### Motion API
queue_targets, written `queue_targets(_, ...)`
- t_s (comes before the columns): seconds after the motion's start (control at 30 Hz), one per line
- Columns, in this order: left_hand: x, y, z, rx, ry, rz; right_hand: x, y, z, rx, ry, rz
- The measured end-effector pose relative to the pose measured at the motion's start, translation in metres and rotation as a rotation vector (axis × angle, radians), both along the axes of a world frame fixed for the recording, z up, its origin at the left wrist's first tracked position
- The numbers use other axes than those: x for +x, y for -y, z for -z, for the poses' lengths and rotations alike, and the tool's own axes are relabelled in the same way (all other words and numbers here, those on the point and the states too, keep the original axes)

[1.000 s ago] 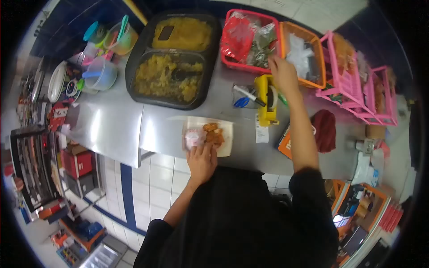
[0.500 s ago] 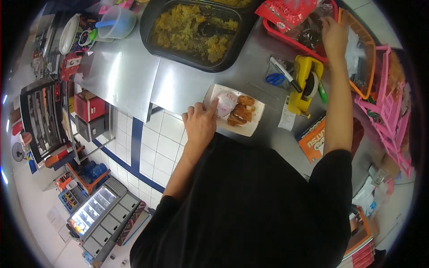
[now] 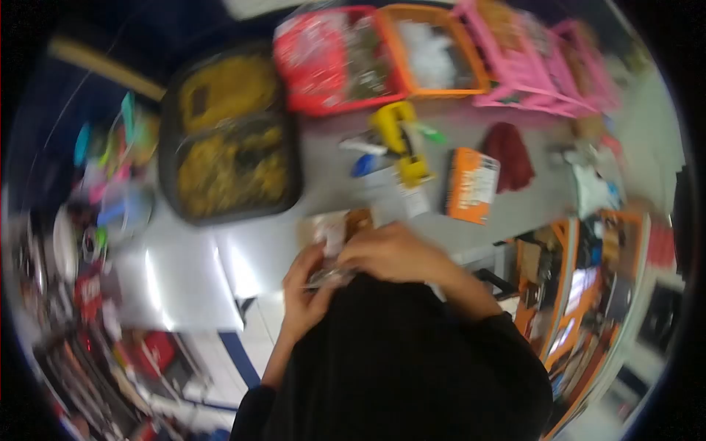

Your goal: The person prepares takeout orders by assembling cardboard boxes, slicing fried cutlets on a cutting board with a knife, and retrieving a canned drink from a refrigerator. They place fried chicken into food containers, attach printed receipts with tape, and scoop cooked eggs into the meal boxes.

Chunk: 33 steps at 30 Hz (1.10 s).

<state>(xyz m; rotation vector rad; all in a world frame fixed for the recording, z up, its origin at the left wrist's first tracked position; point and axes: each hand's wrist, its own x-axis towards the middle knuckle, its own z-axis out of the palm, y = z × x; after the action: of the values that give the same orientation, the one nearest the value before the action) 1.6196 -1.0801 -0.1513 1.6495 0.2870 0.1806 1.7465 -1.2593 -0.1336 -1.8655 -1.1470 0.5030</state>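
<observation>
A paper food tray [image 3: 312,226] sits at the near edge of the steel counter. It holds a white wrapped bundle [image 3: 331,234] and brown fried pieces [image 3: 359,219], partly covered by my fingers. My left hand [image 3: 303,288] curls at the tray's near left corner. My right hand [image 3: 393,252] comes over the tray from the right, fingers pinched together close to the left ones. Between them is a small, shiny, see-through thing [image 3: 334,277], too blurred to name.
A black two-part pan [image 3: 294,173] with yellow food stands behind left. A red basket [image 3: 342,106], an orange basket [image 3: 441,93] and pink baskets [image 3: 526,99] line the back. A yellow tape dispenser [image 3: 404,143] and an orange box [image 3: 471,185] lie to the right.
My right hand has left the red basket and come down to the tray beside my left hand. My left hand has shifted to the tray's near corner. The view has turned.
</observation>
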Motion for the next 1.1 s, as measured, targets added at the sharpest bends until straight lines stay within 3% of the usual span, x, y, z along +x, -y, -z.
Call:
queue_targets(0.03, 0.0, -0.015, 0.012, 0.142, 0.003, 0.189, -0.006, 0.0, 0.007, -0.007, 0.0, 0.038)
queue_targets(0.1, 0.008, -0.018, 0.036, 0.419, 0.016, 0.206, 0.019, 0.026, -0.008, -0.05, 0.018, 0.092)
queue_targets(0.13, 0.018, -0.014, 0.039, 0.415, 0.048, 0.234, 0.04, 0.047, -0.016, -0.071, -0.015, 0.283)
queue_targets(0.17, 0.025, -0.011, 0.04, 0.644, 0.008, 0.178, 0.067, 0.074, -0.024, -0.087, -0.06, 0.46)
queue_targets(0.2, 0.031, -0.006, 0.043, 0.874, -0.039, 0.106, 0.099, 0.103, -0.016, 0.143, -0.321, 0.688)
queue_targets(0.23, 0.036, -0.001, 0.05, 0.876, -0.033, 0.107, 0.141, 0.136, -0.021, 0.049, 0.003, 0.845)
queue_targets(0.3, 0.047, 0.006, 0.069, 1.065, -0.039, 0.054, 0.226, 0.196, -0.024, 0.047, 0.261, 1.18)
queue_targets(0.37, 0.051, 0.01, 0.076, 1.179, -0.01, 0.073, 0.323, 0.277, 0.007, -0.246, 0.653, 1.377)
queue_targets(0.43, 0.053, 0.015, 0.08, 1.264, -0.325, 0.024, 0.394, 0.349, 0.034, -0.507, 0.701, 1.524)
queue_targets(0.5, 0.053, 0.013, 0.088, 1.296, -0.404, -0.006, 0.466, 0.447, 0.096, -0.508, 1.105, 1.418)
queue_targets(0.53, 0.053, 0.013, 0.09, 1.316, -0.339, -0.064, 0.491, 0.466, 0.106, -0.638, 1.159, 1.46)
queue_targets(0.57, 0.046, 0.014, 0.091, 1.339, -0.29, -0.125, 0.572, 0.555, 0.182, -0.606, 1.494, 1.247)
queue_targets(0.63, 0.041, 0.008, 0.101, 1.273, -0.343, -0.034, 0.567, 0.53, 0.17, -0.845, 1.168, 1.305)
queue_targets(0.73, 0.04, 0.016, 0.084, 1.15, -0.514, -0.196, 0.583, 0.473, 0.19, -0.942, 0.949, 1.194)
queue_targets(0.83, 0.052, 0.016, 0.061, 0.971, -0.552, -0.35, 0.59, 0.444, 0.193, -0.962, 0.878, 1.137)
queue_targets(0.93, 0.042, 0.012, 0.055, 0.948, -0.621, -0.381, 0.58, 0.437, 0.174, -0.931, 0.854, 1.112)
queue_targets(1.1, 0.023, 0.002, 0.045, 0.843, -0.454, -0.525, 0.517, 0.422, 0.112, -0.661, 0.845, 1.091)
